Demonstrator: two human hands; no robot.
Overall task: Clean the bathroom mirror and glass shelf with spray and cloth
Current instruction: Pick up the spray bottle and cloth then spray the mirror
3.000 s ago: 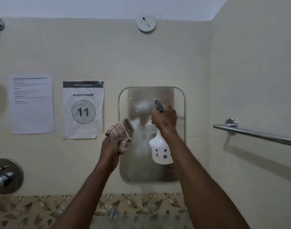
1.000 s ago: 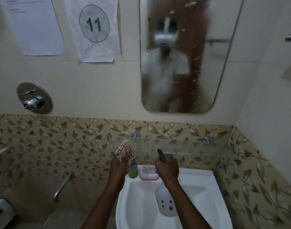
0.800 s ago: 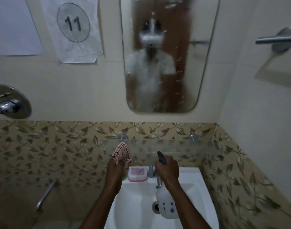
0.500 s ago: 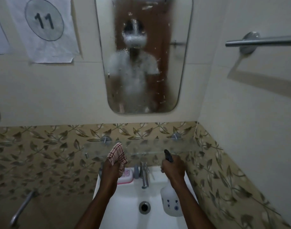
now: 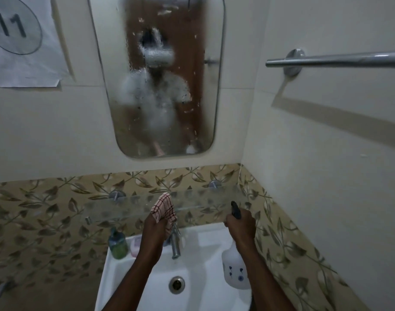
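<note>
The wall mirror point(image 5: 160, 75) hangs above, its middle covered in white spray mist and droplets. Below it a glass shelf point(image 5: 203, 198) runs along the leaf-patterned tiles on two metal pegs. My left hand point(image 5: 152, 230) grips a pink checked cloth point(image 5: 164, 208), held up against the shelf's front edge near its middle. My right hand point(image 5: 240, 225) grips the neck of a white spray bottle point(image 5: 234, 272), its dark nozzle point(image 5: 235, 209) pointing toward the right part of the shelf. Both hands are over the basin.
A white washbasin point(image 5: 198, 250) with a chrome tap point(image 5: 175, 243) sits under the shelf. A green bottle point(image 5: 117, 243) and a pink soap case point(image 5: 135, 243) stand on its back left rim. A chrome towel rail point(image 5: 335, 60) juts from the right wall. A paper sign point(image 5: 19, 39) hangs upper left.
My view dropped from the misted mirror to the shelf and basin. Both hands came down from the mirror to shelf height, still holding the cloth and the spray bottle, and shifted slightly right.
</note>
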